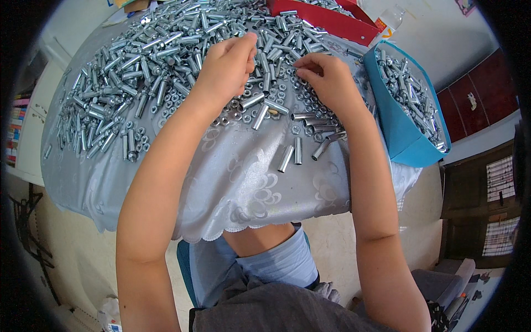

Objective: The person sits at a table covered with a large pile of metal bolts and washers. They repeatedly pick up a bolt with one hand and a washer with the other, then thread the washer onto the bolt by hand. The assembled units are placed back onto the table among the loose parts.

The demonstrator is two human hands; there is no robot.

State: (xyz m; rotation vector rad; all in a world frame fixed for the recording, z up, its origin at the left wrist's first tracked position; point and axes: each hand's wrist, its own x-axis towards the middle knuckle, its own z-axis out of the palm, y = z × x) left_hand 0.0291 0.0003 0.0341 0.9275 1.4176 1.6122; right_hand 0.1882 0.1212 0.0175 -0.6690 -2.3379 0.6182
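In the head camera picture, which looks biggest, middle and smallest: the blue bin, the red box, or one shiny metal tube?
1. Blue bin, closest.
2. Red box, partly cut off, so unsure.
3. One metal tube, clearly smallest.

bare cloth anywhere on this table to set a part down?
Yes: near edge of the tablecloth, between both forearms, below three stray metal sleeves. Crowded: sleeve pile and nuts under left hand and right hand; blue bin full.
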